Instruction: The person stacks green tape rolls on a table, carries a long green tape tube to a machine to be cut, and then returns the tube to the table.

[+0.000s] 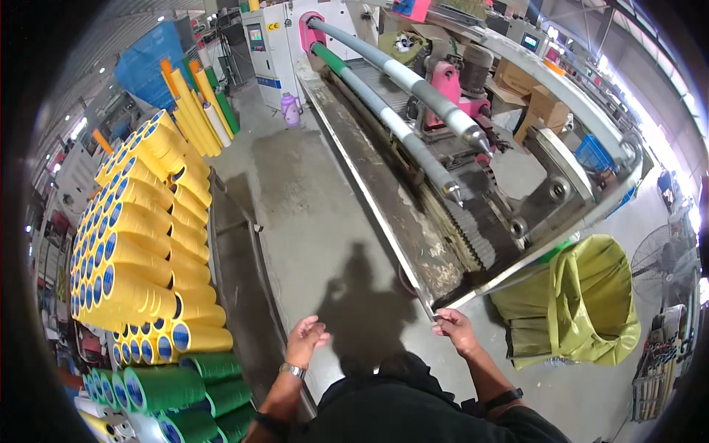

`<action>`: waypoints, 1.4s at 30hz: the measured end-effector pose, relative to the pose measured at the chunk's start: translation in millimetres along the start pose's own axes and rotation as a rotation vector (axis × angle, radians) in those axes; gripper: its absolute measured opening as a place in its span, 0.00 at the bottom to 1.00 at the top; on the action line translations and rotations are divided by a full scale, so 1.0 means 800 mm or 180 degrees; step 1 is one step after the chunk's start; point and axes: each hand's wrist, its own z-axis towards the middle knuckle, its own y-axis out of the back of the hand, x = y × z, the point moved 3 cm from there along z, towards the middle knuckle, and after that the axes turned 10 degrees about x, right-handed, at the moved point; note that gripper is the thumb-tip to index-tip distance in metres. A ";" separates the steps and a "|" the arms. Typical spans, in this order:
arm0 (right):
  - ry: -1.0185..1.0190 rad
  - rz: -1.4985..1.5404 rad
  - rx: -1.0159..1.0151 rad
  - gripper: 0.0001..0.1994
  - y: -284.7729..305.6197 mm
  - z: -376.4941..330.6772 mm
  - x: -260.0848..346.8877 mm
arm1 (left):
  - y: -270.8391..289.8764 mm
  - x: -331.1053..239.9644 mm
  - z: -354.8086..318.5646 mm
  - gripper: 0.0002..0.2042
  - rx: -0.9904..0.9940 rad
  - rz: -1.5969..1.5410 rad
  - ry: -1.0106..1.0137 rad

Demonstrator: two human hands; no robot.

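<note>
My left hand (305, 342), a metal-banded watch (292, 370) on its wrist, hangs over the floor with fingers loosely bent and apart, holding nothing. At the near corner of the machine's long metal tray (380, 214), my right hand (456, 331) has its thumb and fingers pinched together. Whether it grips the tray's edge or some small thing there, I cannot make out. Beyond it lies the machine with two long grey shafts: the upper shaft (413, 87) and the lower shaft (395, 122), both with pointed ends toward me.
To the left, yellow tape rolls (140, 244) are stacked high, with green rolls (166, 387) below. A low dark rack (247, 273) runs beside them. Right of the machine stands an olive sack (569, 310); a floor fan (661, 258) is farther right. A purple jug (290, 109) stands by the white cabinet.
</note>
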 end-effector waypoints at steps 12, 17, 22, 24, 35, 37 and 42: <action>0.0767 -0.0770 0.0006 0.15 -0.041 0.349 0.183 | 0.126 -0.151 0.278 0.16 -0.0437 -0.0288 -0.0064; 0.1593 -0.2057 0.0168 0.13 -0.118 0.511 0.378 | 0.177 -0.220 0.353 0.14 -0.0883 -0.0590 -0.0103; 0.2246 -0.3189 -0.0326 0.19 -0.187 0.652 0.560 | 0.244 -0.279 0.464 0.15 -0.1039 -0.0815 -0.0226; 0.2632 -0.3543 -0.0628 0.21 -0.207 0.710 0.611 | 0.275 -0.300 0.524 0.15 -0.1037 -0.0849 -0.0217; 0.1630 -0.5270 -0.2159 0.37 -0.208 0.955 0.760 | 0.419 -0.529 0.875 0.19 -0.0509 -0.0673 -0.0221; 0.0949 -0.5061 -0.2164 0.40 -0.184 1.000 0.770 | 0.428 -0.585 0.941 0.19 -0.0424 -0.0765 -0.0364; -0.0054 -0.4948 -0.2576 0.46 -0.191 1.107 0.804 | 0.456 -0.681 1.104 0.19 -0.0355 -0.0643 -0.0368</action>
